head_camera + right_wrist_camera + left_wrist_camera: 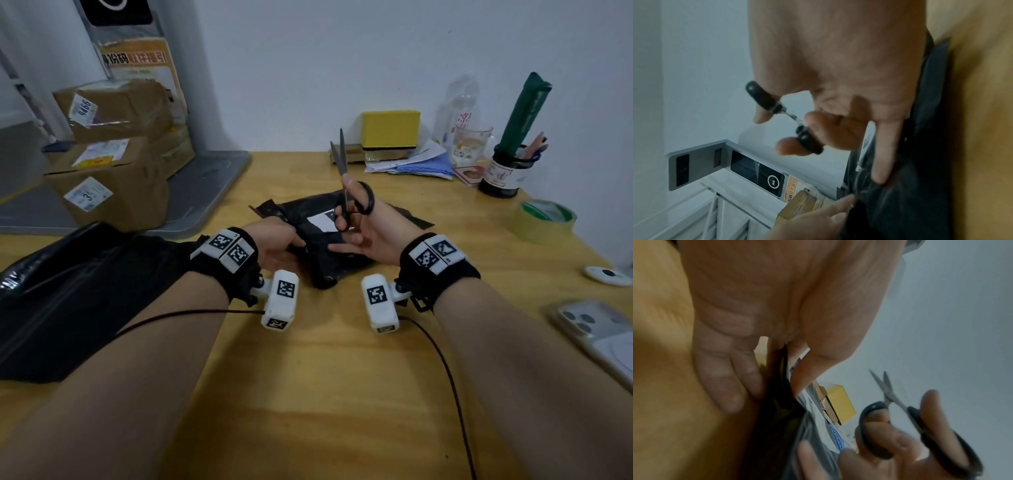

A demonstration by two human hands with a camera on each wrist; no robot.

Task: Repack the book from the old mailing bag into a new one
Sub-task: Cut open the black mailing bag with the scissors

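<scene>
The old black mailing bag [329,253] with a white label lies on the wooden table [308,394], bulging with its hidden contents. My left hand [277,240] pinches its left edge [781,386] between thumb and fingers. My right hand [359,229] holds black-handled scissors [346,192] upright above the bag, blades slightly apart [884,386], thumb and fingers through the loops [789,120]; its other fingers [885,154] stretch down onto the bag. A pile of new black bags [78,291] lies at the left.
Cardboard parcels [109,150] are stacked at the back left on a grey platform. A yellow box [390,132], papers, a cup, a pen holder [507,171] and a tape roll [544,221] stand at the back right. A phone [596,335] lies at the right edge.
</scene>
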